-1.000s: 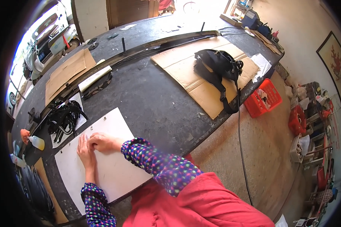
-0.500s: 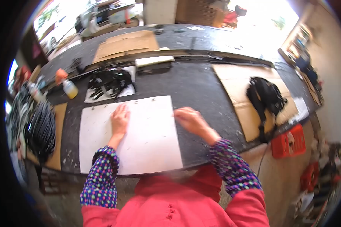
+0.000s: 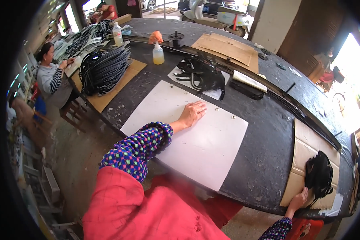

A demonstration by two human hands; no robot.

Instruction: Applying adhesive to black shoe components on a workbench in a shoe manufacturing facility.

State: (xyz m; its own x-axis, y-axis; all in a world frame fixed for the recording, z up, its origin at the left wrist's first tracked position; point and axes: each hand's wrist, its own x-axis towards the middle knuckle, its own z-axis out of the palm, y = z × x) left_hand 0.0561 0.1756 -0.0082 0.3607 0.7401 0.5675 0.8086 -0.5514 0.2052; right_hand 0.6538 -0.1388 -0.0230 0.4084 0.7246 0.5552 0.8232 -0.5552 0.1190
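The step in hand appears to be one of reaching for material. The hands are wide apart: the left hand (image 3: 193, 113) lies palm down on a large white sheet (image 3: 204, 152), fingers close together and slightly bent, with no held thing visible in it. The right hand (image 3: 299, 200) is stretched far out to the side, its fingertips at the near edge of a black bundle (image 3: 321, 174). Whether those fingers grip the bundle or only touch it, I cannot tell.

The bundle sits just beyond the right hand, on a flattened piece of cardboard (image 3: 301, 156), and a red crate (image 3: 306, 230) is just below that wrist. The sheet is spread under the left hand on the dark worktop (image 3: 264, 144), with small metal pieces (image 3: 233, 117) near its far edge, to the right of the left fingers. A tangle of black straps (image 3: 206, 78) lies just past the left hand, beyond the sheet.

In my judgement, the next move calls for a sure pinch by the right hand on one part of the bundle, without dragging the rest, while the left hand's light pressure steadies the sheet.
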